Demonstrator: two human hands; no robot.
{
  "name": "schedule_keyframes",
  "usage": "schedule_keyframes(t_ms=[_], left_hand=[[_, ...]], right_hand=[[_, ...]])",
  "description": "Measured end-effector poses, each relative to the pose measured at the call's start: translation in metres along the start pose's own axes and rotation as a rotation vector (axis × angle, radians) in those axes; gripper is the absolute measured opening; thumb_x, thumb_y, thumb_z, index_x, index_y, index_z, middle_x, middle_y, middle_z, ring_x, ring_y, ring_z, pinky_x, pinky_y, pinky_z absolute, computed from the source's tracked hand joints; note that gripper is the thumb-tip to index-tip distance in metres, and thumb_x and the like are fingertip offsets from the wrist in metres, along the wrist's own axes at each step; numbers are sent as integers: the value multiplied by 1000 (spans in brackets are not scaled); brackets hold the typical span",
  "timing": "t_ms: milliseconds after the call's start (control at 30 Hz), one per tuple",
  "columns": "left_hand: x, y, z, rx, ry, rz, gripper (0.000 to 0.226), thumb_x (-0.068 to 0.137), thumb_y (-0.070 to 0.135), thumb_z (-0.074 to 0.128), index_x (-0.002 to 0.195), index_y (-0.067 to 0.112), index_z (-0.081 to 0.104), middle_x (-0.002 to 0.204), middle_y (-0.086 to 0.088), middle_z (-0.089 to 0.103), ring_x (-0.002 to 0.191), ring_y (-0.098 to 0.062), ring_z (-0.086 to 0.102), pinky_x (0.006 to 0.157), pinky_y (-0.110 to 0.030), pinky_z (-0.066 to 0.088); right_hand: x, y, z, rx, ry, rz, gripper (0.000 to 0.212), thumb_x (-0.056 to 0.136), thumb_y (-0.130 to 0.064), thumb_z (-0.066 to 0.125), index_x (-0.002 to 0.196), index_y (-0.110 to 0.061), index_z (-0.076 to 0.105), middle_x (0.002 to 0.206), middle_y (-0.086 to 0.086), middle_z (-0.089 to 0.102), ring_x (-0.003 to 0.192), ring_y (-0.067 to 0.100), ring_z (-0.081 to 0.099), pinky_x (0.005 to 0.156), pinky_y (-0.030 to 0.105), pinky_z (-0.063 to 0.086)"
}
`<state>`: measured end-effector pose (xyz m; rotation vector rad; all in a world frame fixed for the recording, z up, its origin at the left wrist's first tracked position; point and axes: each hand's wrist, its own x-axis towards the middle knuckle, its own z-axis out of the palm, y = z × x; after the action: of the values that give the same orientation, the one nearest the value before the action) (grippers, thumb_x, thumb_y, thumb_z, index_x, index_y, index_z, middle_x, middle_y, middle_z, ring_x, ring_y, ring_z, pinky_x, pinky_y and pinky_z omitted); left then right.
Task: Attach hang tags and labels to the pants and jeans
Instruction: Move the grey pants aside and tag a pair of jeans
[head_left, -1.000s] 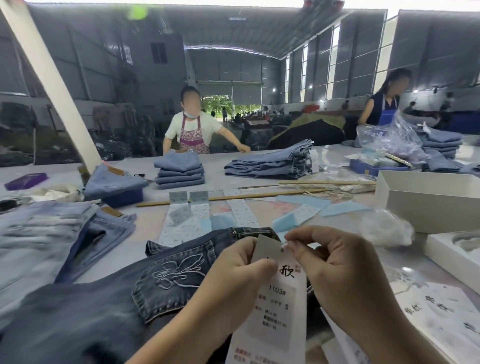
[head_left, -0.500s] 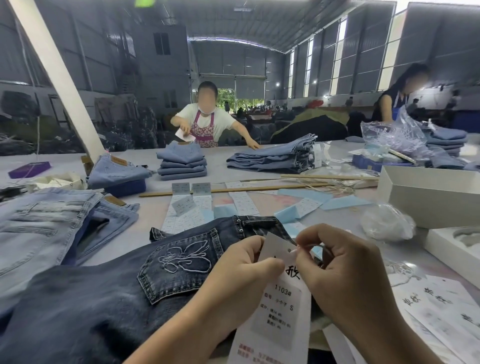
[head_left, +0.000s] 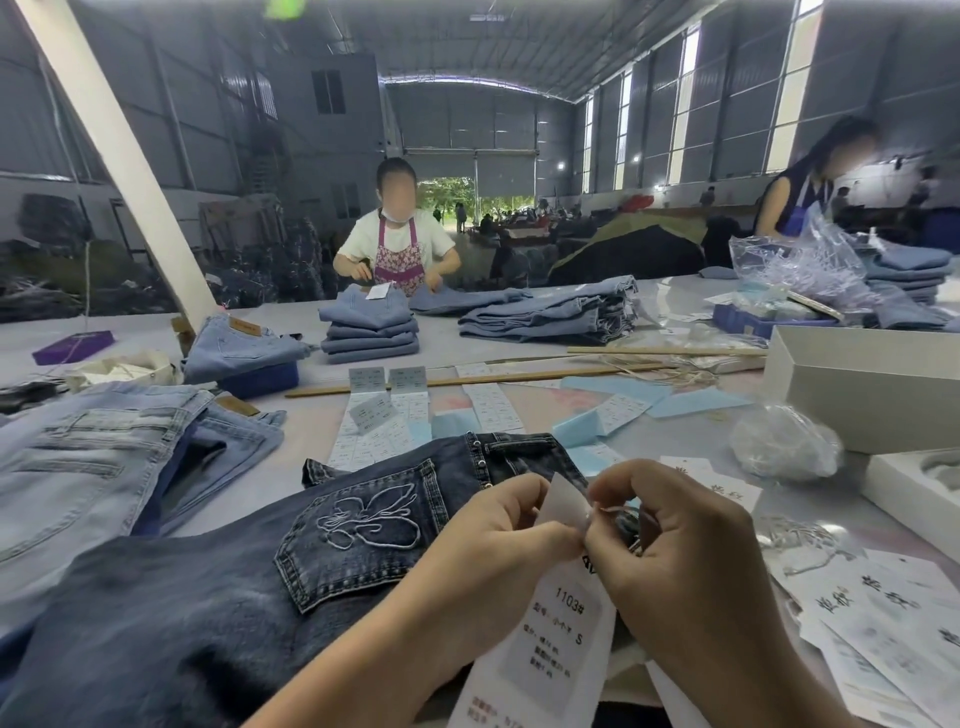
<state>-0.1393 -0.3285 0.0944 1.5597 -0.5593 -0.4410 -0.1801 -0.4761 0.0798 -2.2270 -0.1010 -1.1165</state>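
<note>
Right now both hands pinch the tag's top: left hand (head_left: 498, 545), right hand (head_left: 675, 551), hang tag (head_left: 550, 639) over dark jeans (head_left: 208, 597); not visibly fastened, more jeans (head_left: 104, 457) waiting.

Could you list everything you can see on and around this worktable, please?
Dark jeans: one pair, dark blue, embroidered pocket, nearest on the table.
Hang tag: one, white, printed 1103 and S, pinched at its top by both hands.
Light jeans: several pairs, pale blue, left of the dark pair.
Folded jeans: one stack, blue, far side of the table.
Label sheets: several, white and light blue, mid table.
Sticks: two, wooden, lying beyond the label sheets.
Boxes: two, white, at the right.
Loose tags: a pile, white, near right.
Workers: two, across the table.
Left hand: pinches the tag.
Right hand: pinches the tag's top and a string.
</note>
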Motion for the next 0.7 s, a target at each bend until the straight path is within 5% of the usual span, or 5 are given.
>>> schedule_keyframes(t_ms=[100,200,367,567,700], left_hand=[[6,3,0,19,9,-24,14,84,24,57,83,12,64,72,-3,65,71,-23,62,67,-29,49],[11,1,-4,-11,57,-51,41,92,20,37,69,14,70,66,-3,68,64,-20,55,58,-25,44],[6,-2,-1,22,70,91,8,75,21,63,73,25,70,69,2,65,60,-8,56,58,-19,43],[10,-1,-5,147,129,145,7,89,14,71,89,20,73,79,2,74,66,-6,63,57,-12,45],[12,3,-2,186,136,112,3,87,17,72,86,18,75,74,0,73,63,-6,61,56,-11,43]], right_hand=[[-2,1,-2,48,-4,-11,26,69,-8,77,72,-30,64,59,-27,52,61,-7,54,50,1,34],[-4,2,-4,116,6,-29,32,67,0,83,71,-27,67,62,-33,52,50,-7,48,46,-2,26],[-9,-3,-2,151,27,-64,16,69,-16,74,73,-30,66,64,-35,51,42,-2,38,44,0,23],[-8,-1,-6,116,10,-113,13,71,-16,75,77,-26,69,67,-39,48,54,-16,46,52,-4,26],[-9,6,-7,116,38,-108,21,70,-5,81,71,-23,70,63,-35,48,49,-9,44,49,-1,24]])
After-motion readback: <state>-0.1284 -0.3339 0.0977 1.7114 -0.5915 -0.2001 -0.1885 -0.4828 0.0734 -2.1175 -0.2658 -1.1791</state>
